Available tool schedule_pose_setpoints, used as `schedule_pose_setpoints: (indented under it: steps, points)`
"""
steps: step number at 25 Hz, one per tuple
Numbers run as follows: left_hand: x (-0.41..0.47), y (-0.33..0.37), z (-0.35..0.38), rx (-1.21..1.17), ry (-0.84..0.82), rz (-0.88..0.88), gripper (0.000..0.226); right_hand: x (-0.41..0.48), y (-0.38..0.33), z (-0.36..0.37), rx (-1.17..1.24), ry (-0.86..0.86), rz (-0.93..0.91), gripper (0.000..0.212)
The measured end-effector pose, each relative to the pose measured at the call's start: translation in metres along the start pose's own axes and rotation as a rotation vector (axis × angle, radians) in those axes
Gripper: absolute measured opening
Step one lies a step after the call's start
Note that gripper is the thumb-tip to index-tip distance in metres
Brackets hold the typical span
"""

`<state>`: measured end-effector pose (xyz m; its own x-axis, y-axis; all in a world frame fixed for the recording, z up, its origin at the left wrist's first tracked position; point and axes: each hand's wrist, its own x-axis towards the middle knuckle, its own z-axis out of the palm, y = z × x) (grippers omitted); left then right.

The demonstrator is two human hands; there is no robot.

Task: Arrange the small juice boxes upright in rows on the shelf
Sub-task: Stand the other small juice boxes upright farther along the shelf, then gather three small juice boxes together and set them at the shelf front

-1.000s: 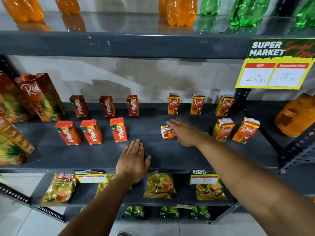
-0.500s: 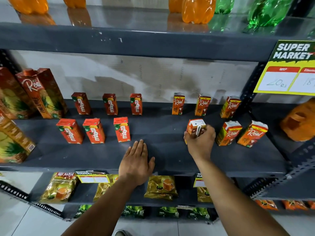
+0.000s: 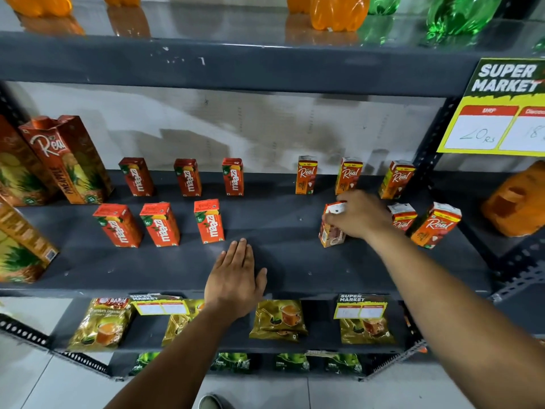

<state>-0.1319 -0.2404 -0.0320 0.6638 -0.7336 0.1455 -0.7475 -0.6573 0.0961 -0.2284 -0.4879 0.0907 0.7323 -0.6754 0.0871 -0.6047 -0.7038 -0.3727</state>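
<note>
Small juice boxes stand in two rows on the dark grey shelf (image 3: 295, 270). On the left are several red Maaza boxes (image 3: 208, 221). On the right are orange Real boxes, three at the back (image 3: 306, 179) and two in the front row (image 3: 436, 225). My right hand (image 3: 361, 215) grips one more Real box (image 3: 330, 231) from above; it stands upright on the shelf at the left end of that front row. My left hand (image 3: 236, 278) lies flat, palm down, on the shelf's front part and holds nothing.
Large Real pineapple cartons (image 3: 66, 159) stand at the shelf's left end. An orange jug (image 3: 516, 199) sits at the right. Orange and green bottles line the shelf above. A yellow price sign (image 3: 498, 113) hangs top right. Gold pouches (image 3: 278, 320) fill the lower shelf.
My right hand picked up the Real box that lay on its side, turned it upright and carried it right into the front row. The left hand stayed flat on the shelf.
</note>
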Motion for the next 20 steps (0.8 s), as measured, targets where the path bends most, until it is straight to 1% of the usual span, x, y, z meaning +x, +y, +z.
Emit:
schedule_pose_setpoints:
  steps: [1, 2, 4, 6, 7, 9, 11, 13, 15, 17, 18, 19, 20]
  points:
    - [0.000, 0.000, 0.000, -0.002, -0.004, -0.005, 0.082, 0.004, -0.003, -0.011, -0.088, -0.100, -0.069, 0.059]
    - [0.001, 0.000, 0.001, -0.004, -0.005, -0.007, 0.083, 0.008, -0.005, -0.019, -0.203, -0.162, -0.165, 0.061]
    - [0.001, 0.000, 0.001, -0.007, -0.003, 0.002, 0.084, 0.011, -0.007, -0.030, -0.488, -0.211, -0.435, 0.063]
    - [0.001, -0.001, 0.001, -0.014, -0.012, -0.001, 0.083, 0.014, -0.002, -0.038, -0.679, -0.216, -0.718, 0.052]
    - [0.002, -0.001, 0.001, -0.019, -0.015, -0.005, 0.083, 0.016, 0.003, -0.041, -0.717, -0.208, -0.831, 0.044]
    - [0.001, -0.001, 0.001, -0.022, -0.017, -0.007, 0.081, 0.014, 0.010, -0.044, -0.758, -0.178, -0.975, 0.033]
    - [0.002, -0.002, 0.001, -0.009, -0.020, -0.004, 0.078, 0.013, 0.018, -0.041, -0.781, -0.159, -1.026, 0.036]
    - [0.000, -0.002, 0.001, -0.003, -0.018, -0.005, 0.076, 0.011, 0.027, -0.043, -0.710, -0.143, -0.943, 0.046]
    - [-0.001, -0.003, 0.001, -0.032, -0.008, -0.004, 0.073, 0.008, 0.041, -0.053, -0.493, -0.054, -0.817, 0.061]
    - [0.001, -0.007, 0.000, -0.102, -0.018, -0.011, 0.072, 0.000, 0.070, -0.064, -0.188, 0.160, -0.643, 0.066]
    - [0.003, -0.009, -0.002, -0.156, -0.024, -0.025, 0.072, -0.006, 0.091, -0.067, -0.015, 0.264, -0.525, 0.068]
    - [0.007, -0.007, -0.005, -0.235, -0.035, -0.051, 0.072, -0.012, 0.115, -0.069, 0.161, 0.332, -0.391, 0.071]
    - [0.013, -0.002, -0.010, -0.403, -0.046, -0.105, 0.072, -0.018, 0.138, -0.068, 0.322, 0.344, -0.244, 0.076]
